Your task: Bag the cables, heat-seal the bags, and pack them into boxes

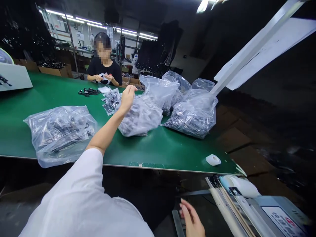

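Observation:
My left hand [127, 97] reaches far out over the green table [158, 148], its fingers curled loosely above a clear plastic bag of dark parts [140, 118]. I cannot make out anything held in it. My right hand [191, 219] hangs low below the table's front edge, fingers stretched out, next to a grey sealing machine [249, 204]. It holds nothing.
Several more filled clear bags [192, 112] lie right of the reach, and another bag [59, 131] lies at the near left. A white tape roll [213, 160] sits near the table corner. A person in a black shirt [105, 67] works across the table beside small packets [111, 100].

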Available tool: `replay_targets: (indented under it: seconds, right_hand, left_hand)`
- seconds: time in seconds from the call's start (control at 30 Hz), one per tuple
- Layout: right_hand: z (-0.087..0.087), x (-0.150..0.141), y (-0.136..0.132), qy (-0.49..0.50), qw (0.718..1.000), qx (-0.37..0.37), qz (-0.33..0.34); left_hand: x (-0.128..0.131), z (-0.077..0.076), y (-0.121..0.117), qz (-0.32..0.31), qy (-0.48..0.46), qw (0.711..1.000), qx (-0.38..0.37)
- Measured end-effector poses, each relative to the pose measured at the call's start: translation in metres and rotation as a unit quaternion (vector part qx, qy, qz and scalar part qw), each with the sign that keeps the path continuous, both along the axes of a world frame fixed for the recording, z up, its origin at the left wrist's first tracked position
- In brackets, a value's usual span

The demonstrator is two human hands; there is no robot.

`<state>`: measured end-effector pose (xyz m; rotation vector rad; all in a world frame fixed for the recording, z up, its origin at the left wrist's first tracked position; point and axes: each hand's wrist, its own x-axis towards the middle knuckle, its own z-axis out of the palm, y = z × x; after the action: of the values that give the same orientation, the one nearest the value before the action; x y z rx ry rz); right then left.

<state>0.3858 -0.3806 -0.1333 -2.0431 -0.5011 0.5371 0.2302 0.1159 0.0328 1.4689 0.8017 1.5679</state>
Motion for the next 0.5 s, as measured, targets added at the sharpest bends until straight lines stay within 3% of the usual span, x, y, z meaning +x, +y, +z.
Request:
replay_targets:
  seconds: [0.1,0.17,0.3,0.4,0.5]
  right_hand:
    - [0.037,0.001,0.077,0.027,0.989,0.095,0.114]
    - [0.066,-0.002,0.131,0.055,0.965,0.173,0.192]
    - [0.112,-0.006,0.220,0.138,0.941,0.215,0.222]
    - [0.132,-0.004,0.254,0.047,0.938,0.261,0.222]
    - [0.152,-0.001,0.249,0.005,0.932,0.265,0.248]
  left_hand:
    - [-0.014,0.016,-0.060,-0.102,-0.135,0.985,-0.012]
    - [-0.022,0.023,-0.111,-0.163,-0.194,0.967,-0.015]
    - [-0.037,0.034,-0.197,-0.290,-0.242,0.925,-0.045]
    - [-0.051,0.048,-0.227,-0.330,-0.272,0.902,-0.059]
    - [-0.062,0.064,-0.230,-0.367,-0.325,0.869,-0.060]
